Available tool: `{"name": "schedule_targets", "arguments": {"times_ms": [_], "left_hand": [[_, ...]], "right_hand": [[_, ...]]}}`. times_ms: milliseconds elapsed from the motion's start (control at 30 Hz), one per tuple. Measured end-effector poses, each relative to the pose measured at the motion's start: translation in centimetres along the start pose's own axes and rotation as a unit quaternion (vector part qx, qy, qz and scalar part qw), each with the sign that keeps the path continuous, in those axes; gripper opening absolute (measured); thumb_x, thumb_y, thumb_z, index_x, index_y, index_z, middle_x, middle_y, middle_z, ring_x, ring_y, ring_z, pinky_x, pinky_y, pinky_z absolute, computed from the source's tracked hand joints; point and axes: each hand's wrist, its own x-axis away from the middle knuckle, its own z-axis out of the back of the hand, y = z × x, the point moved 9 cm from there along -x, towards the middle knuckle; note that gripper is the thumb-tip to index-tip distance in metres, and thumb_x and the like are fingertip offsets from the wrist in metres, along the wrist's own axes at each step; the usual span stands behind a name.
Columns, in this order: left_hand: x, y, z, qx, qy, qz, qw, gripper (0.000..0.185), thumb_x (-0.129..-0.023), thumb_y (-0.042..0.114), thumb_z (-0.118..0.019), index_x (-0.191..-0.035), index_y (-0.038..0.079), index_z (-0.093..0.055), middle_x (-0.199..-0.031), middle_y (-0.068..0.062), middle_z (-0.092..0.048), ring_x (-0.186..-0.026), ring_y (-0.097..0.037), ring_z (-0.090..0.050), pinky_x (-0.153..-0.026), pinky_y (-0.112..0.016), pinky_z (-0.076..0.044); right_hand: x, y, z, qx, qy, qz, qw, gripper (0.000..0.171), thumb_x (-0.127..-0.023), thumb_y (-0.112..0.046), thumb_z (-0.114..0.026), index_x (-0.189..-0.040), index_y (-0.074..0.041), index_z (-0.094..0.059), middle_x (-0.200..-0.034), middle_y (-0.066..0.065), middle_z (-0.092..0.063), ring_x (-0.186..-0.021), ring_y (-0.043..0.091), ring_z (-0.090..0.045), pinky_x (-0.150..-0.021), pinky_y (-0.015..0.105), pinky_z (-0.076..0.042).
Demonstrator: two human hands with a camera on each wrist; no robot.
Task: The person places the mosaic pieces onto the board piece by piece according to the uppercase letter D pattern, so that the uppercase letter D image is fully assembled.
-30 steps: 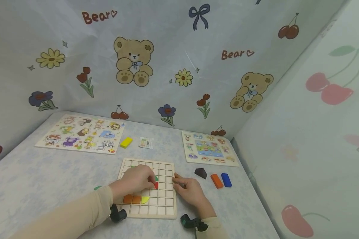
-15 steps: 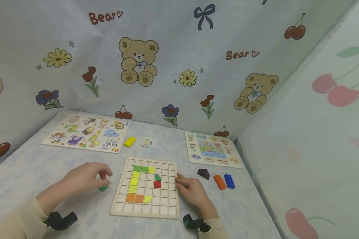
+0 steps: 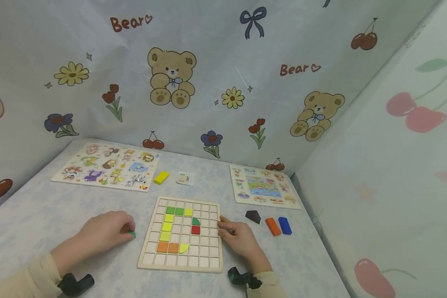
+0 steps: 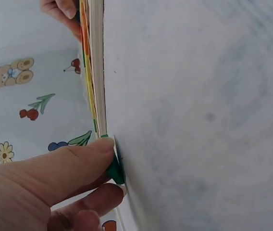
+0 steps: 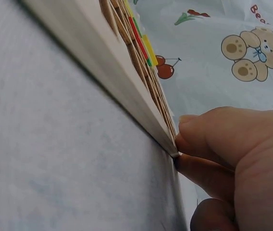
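Observation:
A square wooden grid board (image 3: 180, 270) lies on the table before me. Its cells hold green tiles (image 3: 179, 211), yellow tiles (image 3: 166, 227), orange tiles (image 3: 162, 247), a red tile (image 3: 195, 229), a green rounded tile (image 3: 196, 221) and a yellow rounded one (image 3: 184, 248). Left of the board, my left hand (image 3: 106, 231) pinches a green piece (image 4: 115, 171) between thumb and finger, low at the tabletop. The piece's full outline is partly covered by the fingers. My right hand (image 3: 240, 240) holds the board's right edge, thumb and finger meeting at the rim in the right wrist view.
Behind are an animal puzzle board (image 3: 108, 165), a yellow block (image 3: 162, 177), a small printed card (image 3: 186, 178) and another puzzle board (image 3: 264, 186). A dark angular piece (image 3: 253, 216), an orange block (image 3: 273, 227) and a blue block (image 3: 285, 225) lie right.
My left hand has left the board, moved left to the green piece on the table, and now pinches it. The right hand stays at the board's edge.

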Motion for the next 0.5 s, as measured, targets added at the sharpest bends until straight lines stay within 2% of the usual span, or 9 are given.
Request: {"name": "schedule_targets", "arguments": {"times_ms": [133, 300, 400, 500], "left_hand": [[0.0, 0.9, 0.7, -0.03, 0.025, -0.032, 0.9987, 0.007, -0.086, 0.031, -0.082, -0.088, 0.029, -0.076, -0.085, 0.015, -0.067, -0.075, -0.005, -0.058, -0.067, -0.038, -0.052], [-0.3, 1.5, 0.9, -0.032, 0.042, -0.044, 0.9976, 0.008, -0.091, 0.028, -0.078, -0.085, 0.03, -0.073, -0.078, 0.017, -0.063, -0.067, -0.006, -0.05, -0.063, -0.034, -0.047], [-0.7, 2.4, 0.7, 0.007, 0.036, -0.054, 0.9979, 0.01, -0.091, 0.026, -0.078, -0.085, 0.031, -0.072, -0.078, 0.018, -0.063, -0.069, -0.005, -0.051, -0.065, -0.032, -0.047], [-1.4, 4.1, 0.3, 0.072, 0.024, -0.068, 0.9948, 0.011, -0.091, 0.023, -0.078, -0.087, 0.032, -0.072, -0.08, 0.019, -0.065, -0.071, -0.004, -0.054, -0.067, -0.031, -0.047]], "right_hand": [[0.0, 0.0, 0.1, 0.001, 0.002, 0.001, 1.0, 0.031, -0.097, -0.026, -0.071, -0.126, -0.015, -0.075, -0.139, -0.001, -0.065, -0.13, 0.019, -0.062, -0.107, 0.047, -0.049], [0.0, 0.0, 0.1, 0.003, 0.003, 0.003, 1.0, 0.03, -0.097, -0.026, -0.071, -0.125, -0.015, -0.075, -0.139, -0.001, -0.065, -0.13, 0.02, -0.062, -0.106, 0.048, -0.049], [0.0, 0.0, 0.1, 0.003, 0.004, 0.006, 1.0, 0.03, -0.097, -0.027, -0.071, -0.125, -0.015, -0.076, -0.139, -0.001, -0.065, -0.129, 0.022, -0.062, -0.105, 0.048, -0.049], [0.0, -0.1, 0.0, 0.002, 0.005, 0.009, 1.0, 0.031, -0.098, -0.028, -0.071, -0.125, -0.015, -0.076, -0.139, 0.0, -0.065, -0.129, 0.024, -0.062, -0.105, 0.05, -0.049]]}}
